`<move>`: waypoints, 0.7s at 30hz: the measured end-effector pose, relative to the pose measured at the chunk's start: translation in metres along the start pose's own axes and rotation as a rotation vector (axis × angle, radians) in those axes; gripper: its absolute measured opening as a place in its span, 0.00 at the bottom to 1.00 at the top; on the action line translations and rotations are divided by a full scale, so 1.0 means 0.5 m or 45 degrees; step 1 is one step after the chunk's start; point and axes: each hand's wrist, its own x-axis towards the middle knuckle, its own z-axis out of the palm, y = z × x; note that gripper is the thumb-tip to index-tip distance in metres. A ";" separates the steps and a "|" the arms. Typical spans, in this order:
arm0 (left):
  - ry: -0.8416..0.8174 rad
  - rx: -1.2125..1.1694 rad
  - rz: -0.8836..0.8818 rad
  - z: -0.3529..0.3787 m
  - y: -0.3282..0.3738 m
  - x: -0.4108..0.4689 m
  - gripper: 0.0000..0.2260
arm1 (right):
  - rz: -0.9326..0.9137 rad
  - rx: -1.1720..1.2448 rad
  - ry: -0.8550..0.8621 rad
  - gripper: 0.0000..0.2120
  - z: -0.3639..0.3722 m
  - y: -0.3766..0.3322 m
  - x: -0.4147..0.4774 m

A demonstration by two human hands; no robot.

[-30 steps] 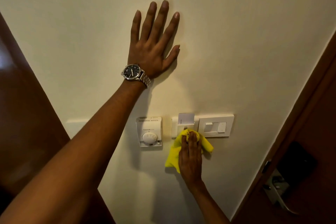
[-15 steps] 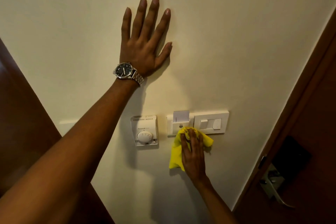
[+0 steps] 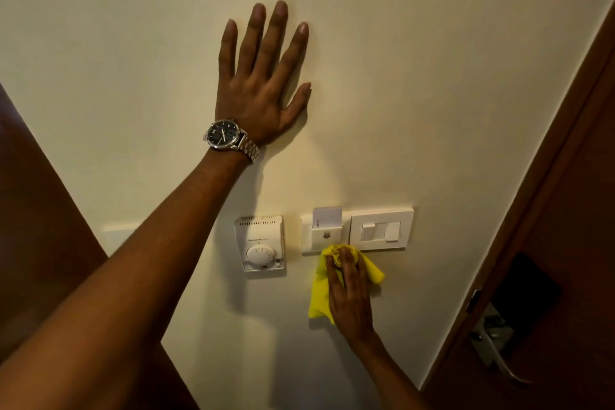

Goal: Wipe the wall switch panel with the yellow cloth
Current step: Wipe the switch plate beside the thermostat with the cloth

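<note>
The cloth (image 3: pixel 319 289) under the right hand's fingers (image 3: pixel 349 271) is plain bright yellow. Just above those fingertips the switch panel (image 3: pixel 381 230) is white, like the card holder (image 3: pixel 322 236) and dial thermostat (image 3: pixel 260 246) beside it. The wall (image 3: pixel 416 76) beneath the left hand's spread fingers (image 3: pixel 266 40) is cream. The wristwatch (image 3: pixel 223 135) has a black face and silver band. The door (image 3: pixel 565 243) is reddish-brown.

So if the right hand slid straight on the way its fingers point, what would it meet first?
The right hand, pressing the cloth to the wall, points up. First in line is probably the card holder's bottom edge, at its seam with the switch plate; the cloth already touches it.
</note>
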 end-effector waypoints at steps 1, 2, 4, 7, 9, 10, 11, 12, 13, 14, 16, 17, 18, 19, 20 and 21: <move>0.000 0.000 -0.002 -0.001 0.001 -0.002 0.29 | -0.012 -0.022 0.005 0.24 0.000 0.001 0.003; 0.000 0.004 0.001 -0.002 0.000 -0.001 0.29 | -0.010 -0.008 0.009 0.24 -0.004 -0.001 0.018; 0.009 0.014 0.009 0.003 0.001 0.001 0.30 | 0.026 0.043 0.034 0.25 -0.008 -0.009 0.055; 0.014 0.004 0.008 0.007 -0.001 0.002 0.30 | 0.064 0.066 0.030 0.26 -0.007 -0.014 0.051; 0.003 -0.007 0.004 0.005 0.000 -0.002 0.30 | 0.031 0.012 0.005 0.25 -0.002 -0.011 0.012; 0.000 -0.014 0.001 0.003 0.001 -0.003 0.30 | 0.026 -0.011 0.002 0.25 0.000 -0.010 0.004; 0.006 -0.011 0.001 0.001 0.001 -0.003 0.30 | 0.032 -0.016 0.003 0.25 0.000 -0.012 0.006; 0.015 0.001 0.007 0.002 0.000 -0.001 0.30 | 0.043 0.001 0.010 0.25 -0.001 -0.018 0.017; 0.022 0.011 0.010 0.004 0.000 -0.001 0.30 | 0.060 0.026 0.014 0.24 -0.002 -0.026 0.031; 0.027 0.018 0.010 0.006 0.000 0.000 0.30 | 0.082 0.048 0.017 0.24 -0.003 -0.033 0.044; 0.033 0.010 0.013 0.009 -0.001 0.000 0.30 | 0.125 0.062 0.020 0.23 -0.004 -0.042 0.055; 0.029 -0.005 0.011 0.009 0.000 0.000 0.30 | 0.135 0.058 0.020 0.22 -0.003 -0.042 0.049; 0.018 -0.017 0.009 0.008 0.000 -0.003 0.30 | 0.135 0.050 0.016 0.20 -0.001 -0.041 0.034; 0.013 -0.018 0.009 0.006 0.000 -0.003 0.30 | 0.115 0.024 0.013 0.20 0.000 -0.038 0.026; 0.007 -0.017 0.006 0.004 0.001 -0.003 0.30 | 0.102 0.006 0.026 0.19 0.000 -0.037 0.023; 0.010 -0.014 0.003 0.004 0.000 -0.002 0.30 | 0.101 0.018 0.045 0.19 0.000 -0.037 0.032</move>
